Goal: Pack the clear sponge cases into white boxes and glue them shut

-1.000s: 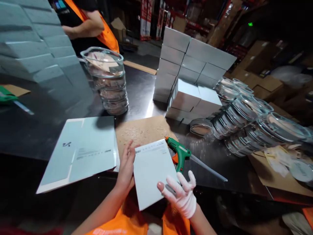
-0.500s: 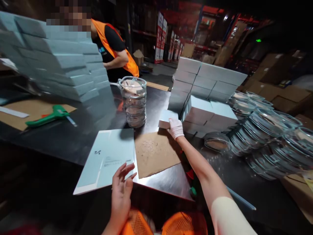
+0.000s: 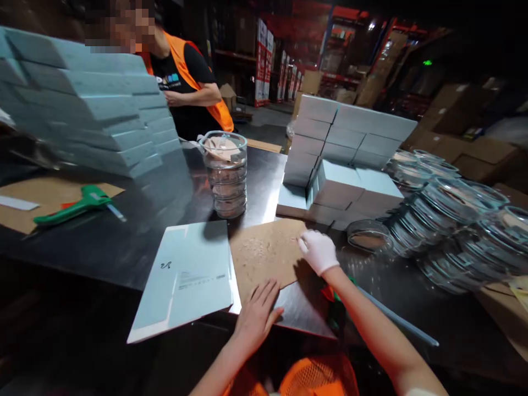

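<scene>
1. Left hand (image 3: pixel 258 311), bare, lies flat with fingers spread on the near edge of the cardboard sheet (image 3: pixel 264 253); grips nothing.
2. Right hand (image 3: pixel 318 251), in a white glove, rests palm-down on the far right part of the same sheet, fingers loosely curled; nothing held.
3. Cardboard sheet lies flat on the dark metal worktop (image 3: pixel 136 231), its surface flecked with pale spots.
4. Just left of it, touching or overlapping its edge: a pale blue flat carton blank (image 3: pixel 185 278), printed side up, its near corner overhanging the worktop edge.
5. Behind the sheet: a stack of clear glass bowls (image 3: pixel 225 173), upright, paper on top.
6. Right rear: piled pale blue boxes (image 3: pixel 342 151); one low box sits at the front of the pile, just beyond the cardboard.
7. Far right: rows of glass containers (image 3: pixel 445 220) lying on their sides.
8. Under the right forearm: green and orange tool, mostly hidden; a long thin stick (image 3: pixel 396 322) runs out from it.
9. Left: green glue gun (image 3: pixel 76 202) on another cardboard piece; tall box wall (image 3: pixel 82 110) behind.
10. Another person in an orange vest (image 3: pixel 190 82) stands across the worktop.
</scene>
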Demonstrator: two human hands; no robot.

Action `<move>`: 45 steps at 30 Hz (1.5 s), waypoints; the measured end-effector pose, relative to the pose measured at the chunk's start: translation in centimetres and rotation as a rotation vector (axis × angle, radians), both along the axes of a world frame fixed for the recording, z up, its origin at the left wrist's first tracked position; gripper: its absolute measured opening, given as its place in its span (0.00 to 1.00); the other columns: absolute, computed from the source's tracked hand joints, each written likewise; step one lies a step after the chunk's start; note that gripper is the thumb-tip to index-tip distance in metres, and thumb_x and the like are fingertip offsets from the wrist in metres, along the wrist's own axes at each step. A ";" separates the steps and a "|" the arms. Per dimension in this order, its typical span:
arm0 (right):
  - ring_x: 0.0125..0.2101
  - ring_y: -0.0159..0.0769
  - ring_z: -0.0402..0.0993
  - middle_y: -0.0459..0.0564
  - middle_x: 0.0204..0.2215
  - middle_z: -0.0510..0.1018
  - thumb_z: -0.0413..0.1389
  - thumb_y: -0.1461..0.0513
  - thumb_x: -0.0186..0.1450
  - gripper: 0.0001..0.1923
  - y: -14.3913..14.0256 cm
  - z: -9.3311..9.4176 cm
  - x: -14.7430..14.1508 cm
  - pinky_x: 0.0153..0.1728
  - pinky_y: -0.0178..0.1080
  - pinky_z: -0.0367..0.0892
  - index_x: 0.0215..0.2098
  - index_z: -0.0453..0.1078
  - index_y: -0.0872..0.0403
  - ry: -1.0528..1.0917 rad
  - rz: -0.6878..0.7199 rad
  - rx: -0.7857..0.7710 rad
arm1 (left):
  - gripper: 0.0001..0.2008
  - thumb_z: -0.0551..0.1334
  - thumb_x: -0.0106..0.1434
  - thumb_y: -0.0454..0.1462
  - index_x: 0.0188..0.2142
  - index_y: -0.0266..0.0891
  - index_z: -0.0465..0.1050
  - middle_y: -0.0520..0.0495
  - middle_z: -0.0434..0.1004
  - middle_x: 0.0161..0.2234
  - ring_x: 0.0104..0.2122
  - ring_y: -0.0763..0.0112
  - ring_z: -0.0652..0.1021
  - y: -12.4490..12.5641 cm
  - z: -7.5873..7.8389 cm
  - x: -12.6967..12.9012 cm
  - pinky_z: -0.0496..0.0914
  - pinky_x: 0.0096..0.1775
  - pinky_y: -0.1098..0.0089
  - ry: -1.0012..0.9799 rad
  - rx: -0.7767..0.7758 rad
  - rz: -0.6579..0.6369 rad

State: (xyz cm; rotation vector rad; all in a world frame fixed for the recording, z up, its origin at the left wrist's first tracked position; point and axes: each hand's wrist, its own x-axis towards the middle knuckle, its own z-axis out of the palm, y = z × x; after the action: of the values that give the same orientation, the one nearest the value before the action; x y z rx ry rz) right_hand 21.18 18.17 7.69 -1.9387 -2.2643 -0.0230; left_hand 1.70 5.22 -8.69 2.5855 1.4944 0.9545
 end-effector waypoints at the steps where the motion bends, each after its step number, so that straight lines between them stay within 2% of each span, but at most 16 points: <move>1: 0.46 0.50 0.81 0.59 0.44 0.84 0.51 0.55 0.76 0.15 -3.4 -0.6 1.3 0.45 0.44 0.68 0.44 0.78 0.53 -0.003 -0.060 -0.018 | 0.27 0.54 0.78 0.46 0.71 0.37 0.66 0.35 0.74 0.67 0.65 0.54 0.76 0.2 -0.7 0.0 0.74 0.62 0.51 0.010 0.003 0.031; 2: 0.44 0.50 0.82 0.59 0.45 0.84 0.49 0.52 0.77 0.17 -6.7 -1.4 2.6 0.41 0.44 0.68 0.47 0.77 0.52 0.002 -0.159 -0.025 | 0.28 0.53 0.78 0.47 0.71 0.38 0.65 0.35 0.73 0.67 0.65 0.54 0.76 0.3 -1.2 0.0 0.73 0.63 0.51 0.012 0.005 0.051; 4: 0.43 0.50 0.84 0.57 0.50 0.83 0.49 0.46 0.75 0.21 -12.4 -2.9 5.0 0.38 0.43 0.68 0.53 0.73 0.49 0.114 -0.508 -0.084 | 0.29 0.53 0.78 0.49 0.71 0.40 0.65 0.36 0.72 0.68 0.66 0.53 0.75 0.3 -2.0 -0.2 0.69 0.66 0.50 -0.002 0.001 0.056; 6: 0.43 0.50 0.85 0.58 0.50 0.84 0.47 0.40 0.74 0.26 -15.9 -4.1 6.4 0.37 0.43 0.69 0.54 0.71 0.48 0.225 -0.733 -0.207 | 0.29 0.53 0.77 0.51 0.71 0.42 0.66 0.36 0.72 0.68 0.67 0.53 0.74 0.3 -2.4 -0.4 0.66 0.68 0.49 -0.023 -0.014 0.038; 7: 0.43 0.51 0.85 0.58 0.49 0.84 0.46 0.38 0.73 0.29 -16.7 -4.5 6.8 0.37 0.44 0.70 0.54 0.71 0.48 0.268 -0.775 -0.270 | 0.30 0.53 0.77 0.52 0.71 0.41 0.67 0.36 0.72 0.68 0.67 0.52 0.74 0.3 -2.4 -0.5 0.66 0.68 0.48 -0.031 -0.026 0.029; 10: 0.45 0.55 0.84 0.60 0.44 0.85 0.49 0.37 0.70 0.29 -16.7 -5.4 7.0 0.41 0.47 0.70 0.51 0.73 0.49 0.347 -0.765 -0.359 | 0.31 0.52 0.77 0.53 0.70 0.39 0.68 0.35 0.71 0.68 0.67 0.50 0.74 0.2 -1.9 -0.9 0.65 0.67 0.46 -0.028 -0.074 0.009; 14: 0.42 0.54 0.83 0.58 0.37 0.85 0.61 0.47 0.61 0.17 -15.1 -6.3 7.9 0.42 0.45 0.69 0.38 0.76 0.50 0.467 -0.754 -0.324 | 0.31 0.52 0.77 0.53 0.70 0.37 0.66 0.33 0.70 0.68 0.68 0.49 0.72 0.2 -1.1 -1.3 0.65 0.67 0.43 0.022 -0.111 -0.011; 18: 0.37 0.47 0.82 0.51 0.30 0.83 0.59 0.49 0.59 0.13 -15.7 -7.3 9.6 0.36 0.39 0.70 0.31 0.73 0.50 0.610 -0.741 -0.244 | 0.30 0.53 0.77 0.52 0.69 0.37 0.68 0.33 0.71 0.68 0.68 0.50 0.73 0.2 -1.1 -1.6 0.66 0.67 0.43 0.010 -0.094 -0.020; 21: 0.33 0.44 0.80 0.48 0.27 0.81 0.56 0.48 0.60 0.17 -16.5 -7.7 10.4 0.33 0.38 0.69 0.35 0.73 0.52 0.679 -0.752 -0.177 | 0.27 0.55 0.77 0.51 0.68 0.40 0.70 0.35 0.74 0.66 0.67 0.50 0.75 0.1 -1.5 -1.9 0.67 0.67 0.43 -0.061 -0.071 -0.058; 25: 0.33 0.43 0.79 0.47 0.27 0.79 0.56 0.46 0.58 0.20 -16.7 -8.0 11.0 0.35 0.38 0.68 0.38 0.74 0.52 0.713 -0.777 -0.120 | 0.20 0.61 0.75 0.48 0.60 0.45 0.78 0.39 0.82 0.58 0.60 0.53 0.81 -0.4 -1.9 -2.0 0.70 0.64 0.48 -0.184 0.019 -0.089; 29: 0.32 0.43 0.78 0.46 0.24 0.77 0.57 0.46 0.57 0.18 -16.7 -8.1 11.6 0.34 0.39 0.66 0.34 0.71 0.50 0.725 -0.790 -0.114 | 0.12 0.66 0.73 0.44 0.51 0.46 0.83 0.43 0.87 0.51 0.52 0.55 0.86 -1.7 -2.1 -1.5 0.74 0.57 0.54 -0.227 0.138 -0.022; 34: 0.33 0.44 0.78 0.46 0.24 0.77 0.57 0.48 0.59 0.15 -16.9 -8.0 12.0 0.36 0.39 0.67 0.33 0.69 0.49 0.681 -0.791 -0.130 | 0.09 0.65 0.73 0.40 0.49 0.48 0.83 0.46 0.88 0.49 0.50 0.54 0.87 -3.0 -1.7 -0.9 0.76 0.50 0.54 -0.238 0.210 0.023; 39: 0.37 0.46 0.81 0.50 0.29 0.81 0.57 0.48 0.62 0.15 -16.5 -7.5 11.7 0.38 0.40 0.68 0.36 0.71 0.50 0.604 -0.781 -0.183 | 0.07 0.66 0.72 0.40 0.43 0.47 0.85 0.47 0.89 0.46 0.48 0.53 0.87 -3.3 -0.8 0.0 0.76 0.49 0.54 -0.305 0.166 0.050; 41: 0.38 0.49 0.82 0.53 0.31 0.82 0.57 0.48 0.63 0.15 -16.4 -7.1 11.7 0.38 0.42 0.67 0.36 0.71 0.50 0.549 -0.768 -0.235 | 0.07 0.65 0.73 0.39 0.46 0.46 0.84 0.47 0.89 0.47 0.48 0.54 0.87 -3.9 -0.1 0.0 0.76 0.50 0.54 -0.333 0.169 0.025; 43: 0.39 0.52 0.83 0.57 0.34 0.84 0.56 0.47 0.65 0.17 -16.3 -6.6 11.7 0.39 0.43 0.68 0.39 0.72 0.50 0.454 -0.740 -0.322 | 0.10 0.66 0.72 0.39 0.51 0.47 0.83 0.46 0.88 0.49 0.51 0.54 0.86 -4.4 1.0 -1.0 0.76 0.54 0.55 -0.360 0.187 0.000; 45: 0.41 0.53 0.84 0.59 0.37 0.85 0.53 0.45 0.67 0.20 -16.3 -6.4 11.9 0.40 0.44 0.68 0.43 0.72 0.51 0.353 -0.696 -0.404 | 0.14 0.67 0.70 0.38 0.54 0.47 0.81 0.46 0.87 0.50 0.54 0.55 0.84 -4.2 2.6 -3.4 0.73 0.59 0.56 -0.383 0.223 0.051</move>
State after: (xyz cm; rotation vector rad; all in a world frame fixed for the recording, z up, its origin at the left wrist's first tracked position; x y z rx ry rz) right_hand 33.11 1.86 1.32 -2.5796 -1.3658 0.6756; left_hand -1.74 0.99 -6.04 2.3161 1.4237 1.5952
